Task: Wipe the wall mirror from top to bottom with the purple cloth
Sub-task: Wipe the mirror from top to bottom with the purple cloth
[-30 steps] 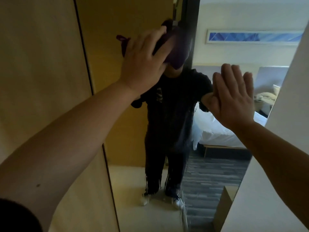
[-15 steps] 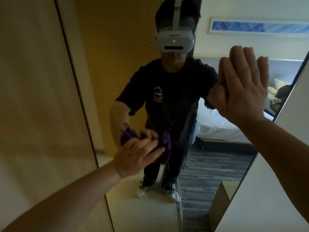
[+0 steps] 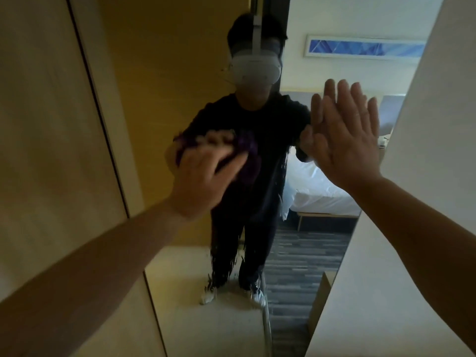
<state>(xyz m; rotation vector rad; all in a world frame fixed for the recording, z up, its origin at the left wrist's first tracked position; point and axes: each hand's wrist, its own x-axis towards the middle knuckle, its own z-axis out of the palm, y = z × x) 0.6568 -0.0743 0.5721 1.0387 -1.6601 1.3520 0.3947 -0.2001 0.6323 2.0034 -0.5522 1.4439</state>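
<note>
A tall wall mirror (image 3: 164,73) fills the middle of the view between a wood panel and a white wall. My left hand (image 3: 203,176) presses a bunched purple cloth (image 3: 248,161) against the glass at mid height; the hand is blurred from motion. The cloth shows only past my fingers, mostly as its reflection. My right hand (image 3: 345,140) lies flat on the glass near the mirror's right edge, fingers spread and pointing up, holding nothing. The mirror reflects a person in dark clothes with a white headset.
A pale wood panel (image 3: 51,150) stands to the left of the mirror, with a dark seam along its edge. A white wall (image 3: 425,176) borders the right. Reflected in the glass are a bed, a striped carpet and a framed blue picture.
My left hand swept the cloth down from the mirror's top to low on the glass, then came back up to mid height. My right hand stayed flat on the glass.
</note>
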